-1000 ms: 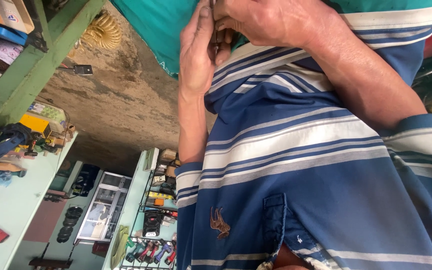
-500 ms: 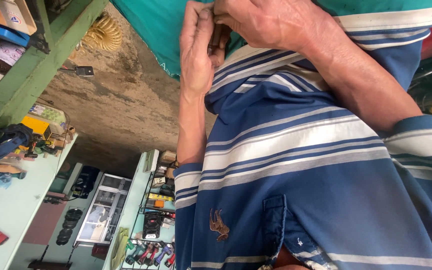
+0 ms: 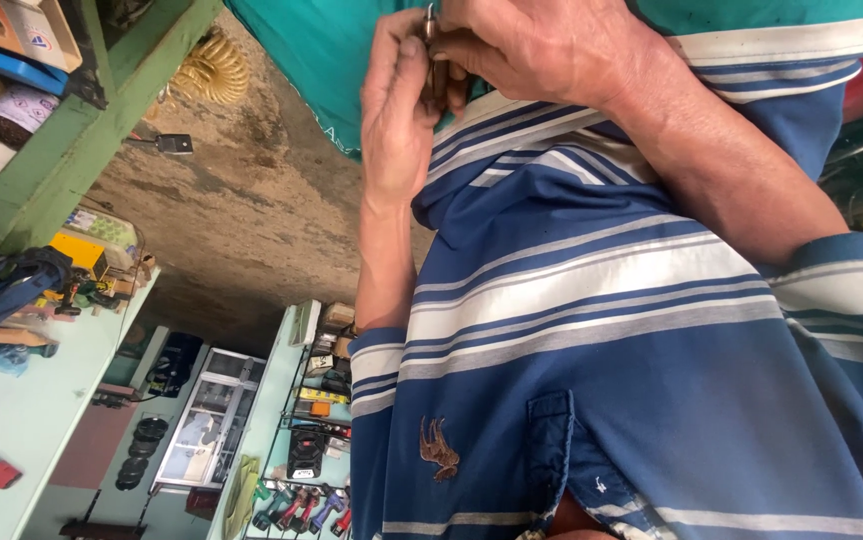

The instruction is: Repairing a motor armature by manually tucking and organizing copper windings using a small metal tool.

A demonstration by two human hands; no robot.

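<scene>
Both hands meet at the top of the view, against a teal cloth (image 3: 321,60): the left hand (image 3: 401,110) and the right hand (image 3: 541,50) pinch a small metal part (image 3: 431,30) between their fingertips, fingers closed on it. Below them hangs a blue striped shirt (image 3: 591,360), with tool shelves (image 3: 301,440) behind.
</scene>
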